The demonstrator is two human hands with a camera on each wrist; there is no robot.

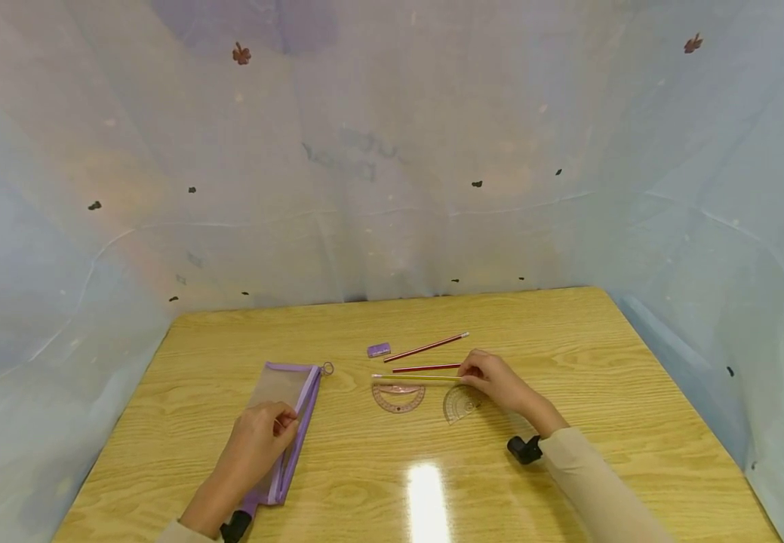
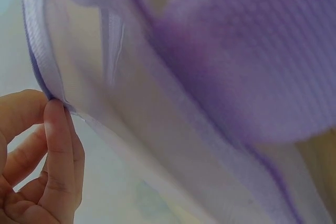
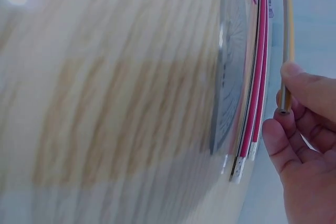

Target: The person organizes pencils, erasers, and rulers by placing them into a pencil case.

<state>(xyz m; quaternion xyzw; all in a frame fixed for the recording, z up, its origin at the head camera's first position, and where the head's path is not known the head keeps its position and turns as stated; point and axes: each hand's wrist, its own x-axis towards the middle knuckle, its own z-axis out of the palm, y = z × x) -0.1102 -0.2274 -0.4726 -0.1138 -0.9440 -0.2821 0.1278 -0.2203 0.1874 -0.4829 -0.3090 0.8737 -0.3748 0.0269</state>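
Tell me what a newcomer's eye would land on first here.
Probably the purple-trimmed pouch, on the left side of the table, its edge pinched by the left hand. Next would come the yellow pencil near the middle, held at one end by the right hand. Just beyond it, two red pencils and a purple eraser also stand out.

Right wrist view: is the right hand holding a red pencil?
No, the right hand pinches a yellow pencil, while the red pencils lie on the table.
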